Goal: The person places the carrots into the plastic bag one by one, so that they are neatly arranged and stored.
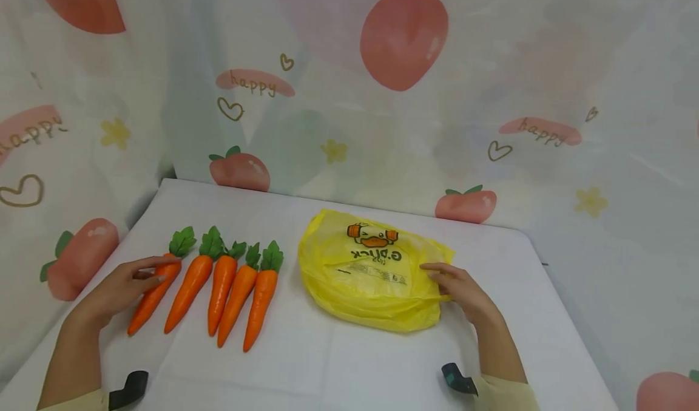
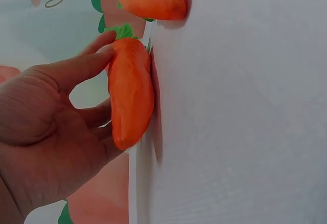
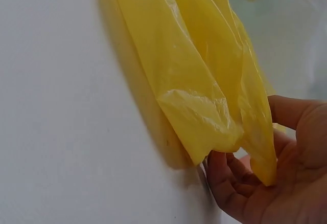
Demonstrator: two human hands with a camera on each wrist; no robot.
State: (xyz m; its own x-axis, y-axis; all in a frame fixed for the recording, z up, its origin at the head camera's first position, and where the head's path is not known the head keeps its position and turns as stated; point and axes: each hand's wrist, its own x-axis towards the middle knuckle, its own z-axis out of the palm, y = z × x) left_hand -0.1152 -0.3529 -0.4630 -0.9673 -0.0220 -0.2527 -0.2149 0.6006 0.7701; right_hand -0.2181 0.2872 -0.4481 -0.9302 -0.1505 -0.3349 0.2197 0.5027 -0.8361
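Fingers of the left hand [image 1: 117, 289] curl round the outermost orange toy carrot [image 1: 155, 295], which wants a mid-body grip, while the right hand [image 1: 461, 289] should pinch only the top layer of the crumpled yellow plastic bag [image 1: 371, 271] it holds on the white desk [image 1: 338, 362].

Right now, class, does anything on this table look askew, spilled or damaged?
Nothing stands out. Five carrots lie in a neat row; the left hand grips the leftmost one. The yellow bag is crumpled with its print upside down, but shows no tear; the right hand holds its edge.
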